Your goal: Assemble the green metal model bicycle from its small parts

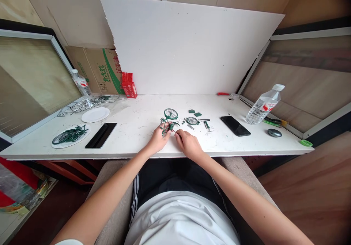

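Note:
Near the front edge of the white table, my left hand (158, 140) is closed around a partly built dark green model bicycle (168, 120). One spoked wheel of it points away from me. My right hand (189, 144) is pinched just beside the model, with a thin dark stick-like piece (174, 131) at its fingertips; its kind is too small to make out. To the right lie a loose spoked wheel (192, 121), two small green blocks (197, 114) and several thin green parts (206, 125).
On the left are a white plate of green bicycle parts (85, 137), another white plate (95, 115), a black phone (101, 136), and part frames (85, 105). On the right, a second phone (235, 125), a water bottle (262, 105) and a grey oval object (274, 133). A white board (189, 48) stands behind.

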Demonstrator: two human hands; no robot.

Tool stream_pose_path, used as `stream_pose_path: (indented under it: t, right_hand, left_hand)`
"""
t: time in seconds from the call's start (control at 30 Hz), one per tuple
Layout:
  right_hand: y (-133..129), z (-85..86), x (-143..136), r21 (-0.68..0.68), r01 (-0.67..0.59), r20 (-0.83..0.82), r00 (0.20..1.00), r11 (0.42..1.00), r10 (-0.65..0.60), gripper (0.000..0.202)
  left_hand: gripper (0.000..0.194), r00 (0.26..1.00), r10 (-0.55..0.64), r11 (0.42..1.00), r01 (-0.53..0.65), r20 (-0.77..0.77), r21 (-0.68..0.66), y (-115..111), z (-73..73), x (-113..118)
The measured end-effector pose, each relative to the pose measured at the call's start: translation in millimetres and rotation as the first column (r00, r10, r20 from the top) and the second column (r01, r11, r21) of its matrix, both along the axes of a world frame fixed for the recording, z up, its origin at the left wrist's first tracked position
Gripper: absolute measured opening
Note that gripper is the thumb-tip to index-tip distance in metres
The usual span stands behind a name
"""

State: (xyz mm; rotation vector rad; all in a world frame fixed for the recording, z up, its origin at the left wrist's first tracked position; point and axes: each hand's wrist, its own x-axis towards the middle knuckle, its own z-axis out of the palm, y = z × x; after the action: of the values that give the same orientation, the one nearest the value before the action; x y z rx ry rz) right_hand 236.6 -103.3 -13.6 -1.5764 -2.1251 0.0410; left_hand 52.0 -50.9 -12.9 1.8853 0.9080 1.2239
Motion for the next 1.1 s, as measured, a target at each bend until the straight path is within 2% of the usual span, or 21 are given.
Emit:
stream_pose_path:
  t: [0.23, 0.3, 0.37, 0.43, 0.5, 0.57, 0.63, 0.67, 0.7, 0.77, 0.83, 0.87, 0.9, 0.97, 1.03, 1.1]
  right_hand:
    - [4, -9.4, 6, -0.020, -0.046, -0.097, 0.994, 0.999, 0.044, 0.036]
    - [4, -7.6, 6, -0.050, -0.066, -0.199, 0.978, 0.997, 0.055, 0.039]
    - [5, -4.0, 5, -0.105, -0.106, -0.372, 0.926, 0.989, 0.060, 0.045]
    - [5, 0.7, 2, -0.191, -0.181, -0.591, 0.806, 0.965, 0.034, 0.052]
    - [4, 5.6, -1, -0.280, -0.292, -0.781, 0.623, 0.915, -0.040, 0.055]
    - [2, 9.8, -3, -0.331, -0.394, -0.881, 0.454, 0.857, -0.131, 0.056]
    - [0, 12.4, -5, -0.339, -0.440, -0.911, 0.375, 0.832, -0.173, 0.057]
    - [-1, 13.0, -6, -0.335, -0.434, -0.908, 0.387, 0.836, -0.163, 0.058]
    - [-2, 13.3, -6, -0.323, -0.404, -0.890, 0.436, 0.856, -0.130, 0.059]
    - [-2, 13.2, -5, -0.259, -0.289, -0.767, 0.641, 0.921, -0.015, 0.059]
    - [-1, 13.0, -1, -0.126, -0.168, -0.478, 0.874, 0.978, 0.089, 0.056]
    - [0, 13.0, 2, -0.053, -0.132, -0.300, 0.947, 0.990, 0.110, 0.053]
    - [1, 13.1, 5, 0.002, -0.122, -0.139, 0.983, 0.993, 0.121, 0.051]
    - [4, 13.3, 11, 0.063, -0.130, 0.069, 0.990, 0.989, 0.126, 0.047]
    - [6, 13.3, 15, 0.084, -0.140, 0.139, 0.982, 0.987, 0.127, 0.046]
    - [6, 12.8, 16, 0.073, -0.132, 0.102, 0.987, 0.989, 0.124, 0.046]
  left_hand:
    - [0.035, 1.000, -0.012, 0.999, 0.012, -0.025, -0.031, -3, 2.0, 0]
    - [0.036, 1.000, -0.010, 1.000, 0.009, -0.027, -0.017, -3, 0.2, 0]
    - [0.037, 0.999, 0.005, 1.000, -0.004, -0.039, 0.025, -3, -2.1, 1]
    - [0.035, 0.995, 0.057, 0.993, -0.049, -0.079, 0.106, -4, -4.1, 2]
    - [0.033, 0.982, 0.140, 0.973, -0.113, -0.127, 0.200, -7, -5.4, 3]
    - [0.030, 0.968, 0.206, 0.950, -0.163, -0.141, 0.266, -10, -6.0, 5]
    - [0.029, 0.964, 0.238, 0.936, -0.194, -0.122, 0.293, -13, -6.4, 7]
    - [0.029, 0.965, 0.241, 0.934, -0.200, -0.108, 0.295, -14, -6.7, 7]
    - [0.030, 0.967, 0.236, 0.935, -0.200, -0.093, 0.293, -14, -7.1, 8]
    - [0.034, 0.976, 0.207, 0.945, -0.182, -0.066, 0.271, -14, -8.2, 8]
    - [0.037, 0.983, 0.178, 0.956, -0.159, -0.055, 0.247, -13, -9.6, 8]
    - [0.036, 0.983, 0.174, 0.957, -0.155, -0.058, 0.245, -13, -10.1, 8]
    - [0.035, 0.982, 0.176, 0.956, -0.154, -0.065, 0.250, -13, -10.5, 8]
    - [0.034, 0.982, 0.175, 0.953, -0.149, -0.077, 0.262, -13, -10.5, 8]
    - [0.035, 0.984, 0.160, 0.954, -0.135, -0.074, 0.266, -14, -9.8, 9]
    - [0.035, 0.988, 0.138, 0.960, -0.118, -0.064, 0.254, -15, -9.0, 9]
